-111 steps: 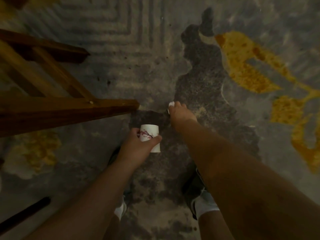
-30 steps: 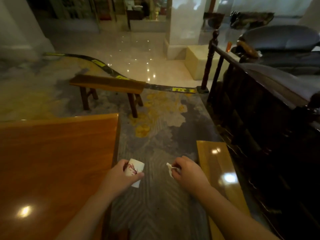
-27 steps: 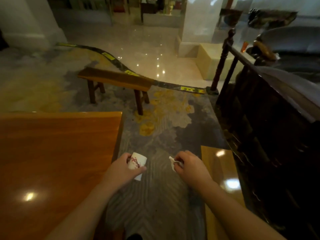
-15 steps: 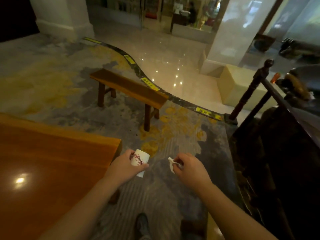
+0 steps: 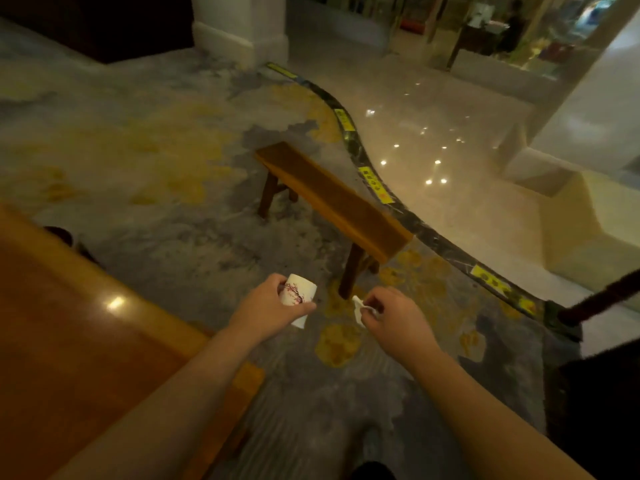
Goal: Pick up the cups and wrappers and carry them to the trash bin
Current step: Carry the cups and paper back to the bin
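A white paper cup [image 5: 300, 295] with a red branch print is held on its side in my left hand [image 5: 268, 308], at lower centre. My right hand [image 5: 394, 318] pinches a small white crumpled wrapper [image 5: 360, 310] between thumb and fingers, just right of the cup. Both hands are held out in front of me above the carpet. No trash bin is in view.
A polished wooden table [image 5: 69, 341] fills the lower left. A low wooden bench [image 5: 332, 199] stands ahead on the grey and yellow carpet. A dark curved border strip [image 5: 381, 192] separates carpet from glossy tile floor. A dark railing [image 5: 602, 299] is at right, a white pillar [image 5: 242, 26] ahead.
The view has turned left and moved forward past the table corner. The bench now lies closer, straight ahead. Cup and wrapper stay in the same hands.
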Demonstrator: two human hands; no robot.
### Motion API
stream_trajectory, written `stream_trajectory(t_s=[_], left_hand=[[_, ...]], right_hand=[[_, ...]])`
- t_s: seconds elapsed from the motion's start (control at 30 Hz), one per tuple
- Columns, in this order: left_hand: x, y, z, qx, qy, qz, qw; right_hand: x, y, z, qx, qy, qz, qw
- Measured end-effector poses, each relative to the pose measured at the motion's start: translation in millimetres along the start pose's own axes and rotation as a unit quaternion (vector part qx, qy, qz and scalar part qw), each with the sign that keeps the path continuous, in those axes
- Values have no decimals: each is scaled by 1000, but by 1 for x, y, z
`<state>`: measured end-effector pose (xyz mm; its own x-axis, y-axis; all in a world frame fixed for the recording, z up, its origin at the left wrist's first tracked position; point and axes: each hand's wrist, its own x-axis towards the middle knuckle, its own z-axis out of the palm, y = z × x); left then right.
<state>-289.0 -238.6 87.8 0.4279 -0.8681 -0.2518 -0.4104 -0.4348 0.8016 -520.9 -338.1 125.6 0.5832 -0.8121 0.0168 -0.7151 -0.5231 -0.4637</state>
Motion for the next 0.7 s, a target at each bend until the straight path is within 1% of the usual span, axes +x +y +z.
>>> stream_trajectory(t_s=[0.17, 0.33, 0.47, 0.6, 0.7], left_hand=[[71, -19, -29, -26, 91, -77, 993], [154, -19, -58, -15, 194, -156, 968], [202, -5, -76, -27, 245, -220, 944], [227, 3, -98, -43, 296, -265, 917], [236, -8, -120, -88, 340, -301, 887]], right_hand=[[124, 1, 28, 19, -73, -81, 994], [265, -5, 38, 26, -135, -185, 973], [357, -21, 38, 12, -202, -269, 942], [432, -57, 47, 13, -234, -333, 913], [475, -93, 68, 36, -261, -391, 882]])
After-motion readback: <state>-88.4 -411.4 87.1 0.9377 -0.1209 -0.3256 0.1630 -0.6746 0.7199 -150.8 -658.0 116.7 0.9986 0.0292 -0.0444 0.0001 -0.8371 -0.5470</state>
